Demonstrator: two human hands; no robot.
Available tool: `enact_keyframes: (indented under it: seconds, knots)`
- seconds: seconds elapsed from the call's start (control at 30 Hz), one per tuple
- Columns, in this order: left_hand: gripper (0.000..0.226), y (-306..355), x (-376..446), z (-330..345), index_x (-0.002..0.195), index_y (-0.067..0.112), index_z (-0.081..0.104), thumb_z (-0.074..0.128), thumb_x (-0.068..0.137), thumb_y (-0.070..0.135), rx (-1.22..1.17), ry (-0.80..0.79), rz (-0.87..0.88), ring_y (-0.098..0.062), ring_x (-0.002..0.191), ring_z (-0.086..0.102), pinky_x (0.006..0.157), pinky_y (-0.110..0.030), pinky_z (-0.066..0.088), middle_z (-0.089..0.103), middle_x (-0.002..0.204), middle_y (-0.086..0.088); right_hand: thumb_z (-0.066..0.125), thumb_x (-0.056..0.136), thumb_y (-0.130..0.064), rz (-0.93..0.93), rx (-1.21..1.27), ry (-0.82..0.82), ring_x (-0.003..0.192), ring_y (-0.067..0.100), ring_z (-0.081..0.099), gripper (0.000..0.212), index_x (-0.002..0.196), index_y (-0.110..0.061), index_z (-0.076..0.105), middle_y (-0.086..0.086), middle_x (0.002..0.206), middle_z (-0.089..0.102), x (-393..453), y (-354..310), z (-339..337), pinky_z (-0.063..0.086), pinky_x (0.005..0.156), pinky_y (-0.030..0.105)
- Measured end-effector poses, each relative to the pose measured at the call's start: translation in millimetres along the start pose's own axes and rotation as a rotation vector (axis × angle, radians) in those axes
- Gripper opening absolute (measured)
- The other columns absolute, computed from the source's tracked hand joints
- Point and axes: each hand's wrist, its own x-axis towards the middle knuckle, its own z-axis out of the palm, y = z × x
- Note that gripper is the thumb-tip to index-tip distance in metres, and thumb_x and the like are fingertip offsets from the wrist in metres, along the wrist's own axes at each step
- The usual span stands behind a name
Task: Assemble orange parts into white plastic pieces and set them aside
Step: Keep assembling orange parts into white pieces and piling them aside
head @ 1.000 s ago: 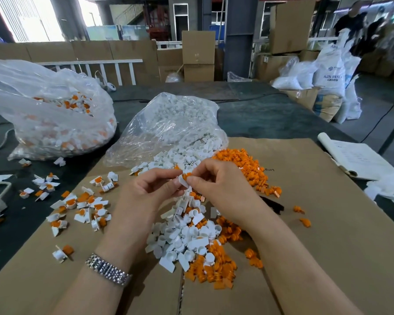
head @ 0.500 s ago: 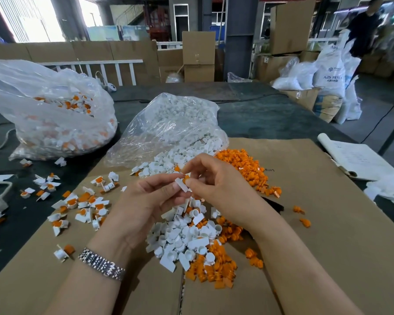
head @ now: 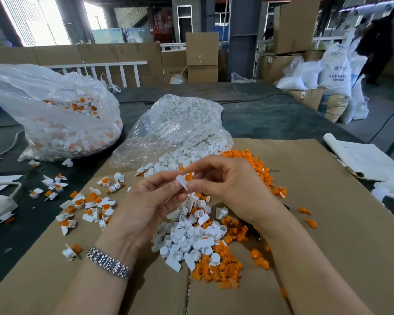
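Hands: left hand [head: 150, 201] and right hand [head: 228, 185] | grip: both pinching white piece [head: 182, 181] with orange part [head: 188, 177]

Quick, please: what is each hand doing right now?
Left hand: pinches the white piece.
Right hand: pinches the same white piece, orange part in it.

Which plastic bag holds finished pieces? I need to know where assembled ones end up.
The left bag: orange shows among its white pieces. The middle bag, spilling onto the cardboard, holds only white pieces.
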Motion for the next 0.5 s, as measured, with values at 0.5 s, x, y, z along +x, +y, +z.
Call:
enact_keyframes:
  seconds: [0.5]
  knots:
    - [0.025, 4.0, -3.3, 1.1, 0.104, -0.003, 0.077, 0.07, 0.08, -0.001, 0.03, 0.023, -0.002, -0.02, 0.082, 0.076, 0.063, -0.021, 0.06, 0.077, 0.103, -0.019, 0.08, 0.082, -0.013, -0.033, 0.02, -0.007, 0.087, 0.027, 0.071, 0.026, 0.107, -0.013, 0.077, 0.009, 0.091, 0.074, -1.2, -2.3, 0.6, 0.059, 0.081, 0.045]
